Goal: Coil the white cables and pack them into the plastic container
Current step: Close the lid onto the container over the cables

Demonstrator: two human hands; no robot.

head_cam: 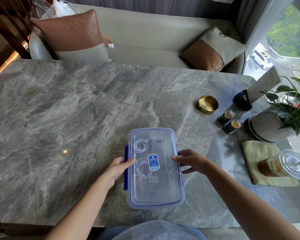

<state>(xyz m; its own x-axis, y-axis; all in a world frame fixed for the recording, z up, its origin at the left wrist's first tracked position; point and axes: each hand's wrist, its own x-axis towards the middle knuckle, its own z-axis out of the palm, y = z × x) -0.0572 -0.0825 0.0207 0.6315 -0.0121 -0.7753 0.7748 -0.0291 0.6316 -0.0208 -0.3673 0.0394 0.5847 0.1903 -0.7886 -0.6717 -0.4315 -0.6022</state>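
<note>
A clear plastic container (163,193) with a blue-sealed lid and a blue label sits on the marble table near the front edge. Coiled white cables (141,146) lie inside, visible through the lid. My left hand (117,168) rests on the container's left side, over the blue side clip (126,172), with the thumb on the lid. My right hand (191,161) touches the right rim, fingers spread, the thumb on the lid's edge.
At the right stand a gold ashtray (207,103), two toothpick jars (229,121), a potted plant (275,125), a card stand (243,99), and an iced drink (284,164) on a yellow cloth (260,153). A sofa with cushions lies beyond the table.
</note>
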